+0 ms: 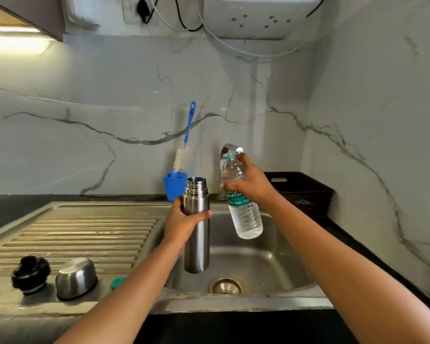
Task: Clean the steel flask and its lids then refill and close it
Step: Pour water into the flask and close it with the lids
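Steel flask [196,234] is hanging upright at the middle of the frame, over the left part of the sink [271,256] basin, its long axis running straight up and down and its open mouth facing upward with no lid on it. The left hand [181,224] is gripping it round the upper body, fingers wrapping behind and the thumb lying across the front. Just to the right, apart from the flask, the right hand [251,184] is clutching a plastic water bottle [246,219] round its shoulder. The bottle is leaning only slightly, neck toward the upper left and base toward the lower right. Its neck is sitting higher than the flask's mouth and to the right of it, in front of the tap [227,147], so the pour is likely depending on tipping that neck leftward and down over the narrow opening. Whether the bottle is uncapped is hard to tell. A teal cap [118,281] is lying at lower left beside the steel cup lid [76,278] and the black inner lid [31,274], all well apart from the flask.
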A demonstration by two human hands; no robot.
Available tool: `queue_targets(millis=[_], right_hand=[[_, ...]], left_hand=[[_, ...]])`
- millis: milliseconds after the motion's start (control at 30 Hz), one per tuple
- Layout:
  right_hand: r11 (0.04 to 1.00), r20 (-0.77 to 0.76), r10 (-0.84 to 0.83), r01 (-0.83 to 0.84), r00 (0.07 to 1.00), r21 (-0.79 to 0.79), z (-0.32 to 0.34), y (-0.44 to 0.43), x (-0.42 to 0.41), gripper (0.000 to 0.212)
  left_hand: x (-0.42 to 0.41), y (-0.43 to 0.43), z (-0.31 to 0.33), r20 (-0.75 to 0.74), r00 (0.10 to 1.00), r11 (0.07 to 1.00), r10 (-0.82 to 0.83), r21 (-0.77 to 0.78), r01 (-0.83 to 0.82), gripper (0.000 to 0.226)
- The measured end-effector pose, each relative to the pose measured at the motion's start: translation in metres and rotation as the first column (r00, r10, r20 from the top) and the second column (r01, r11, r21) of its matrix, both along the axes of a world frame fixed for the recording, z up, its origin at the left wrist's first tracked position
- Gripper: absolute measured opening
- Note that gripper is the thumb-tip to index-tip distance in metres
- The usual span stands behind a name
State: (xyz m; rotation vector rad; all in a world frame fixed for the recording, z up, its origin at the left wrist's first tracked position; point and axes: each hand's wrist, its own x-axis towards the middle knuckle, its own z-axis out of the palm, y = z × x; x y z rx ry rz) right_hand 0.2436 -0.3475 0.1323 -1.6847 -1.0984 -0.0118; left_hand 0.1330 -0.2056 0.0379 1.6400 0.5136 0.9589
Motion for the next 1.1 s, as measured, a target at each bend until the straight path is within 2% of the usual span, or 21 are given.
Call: queue_targets(millis=[100,200,333,467,700,967,1100], right_hand=[[0.99,0.145,-0.026,0.046,0.989,-0.133,-0.011,-0.009,0.011,0.067],[0.95,0.322,-0.011,0.11,0.947,-0.291,-0.02,-0.008,0.021,0.076],[0.868,0.541,0.049,0.233,0.84,-0.44,-0.025,0.001,0.029,0.087],[0.755,0.692,0.127,0.383,0.71,-0.532,-0.018,0.008,0.032,0.09],[0.669,0.845,0.226,0.553,0.485,-0.496,0.0,0.012,0.032,0.087],[0.64,0.9,0.3,0.634,0.315,-0.435,0.009,0.017,0.031,0.089],[0.645,0.91,0.318,0.643,0.264,-0.412,0.012,0.019,0.03,0.086]], left_hand=[[0.014,-0.006,-0.017,-0.075,0.995,0.998,-0.058,0.0,0.058,0.077],[0.018,-0.007,-0.025,-0.146,0.987,0.996,-0.07,0.037,0.076,0.076],[0.017,-0.003,-0.031,-0.19,0.978,0.993,-0.084,0.066,0.098,0.073],[0.019,0.0,-0.034,-0.198,0.977,0.988,-0.084,0.109,0.107,0.072],[0.02,0.003,-0.034,-0.206,0.976,0.986,-0.073,0.13,0.101,0.074],[0.018,0.003,-0.032,-0.2,0.976,0.987,-0.08,0.121,0.105,0.074],[0.017,0.002,-0.031,-0.194,0.977,0.986,-0.089,0.124,0.115,0.069]])
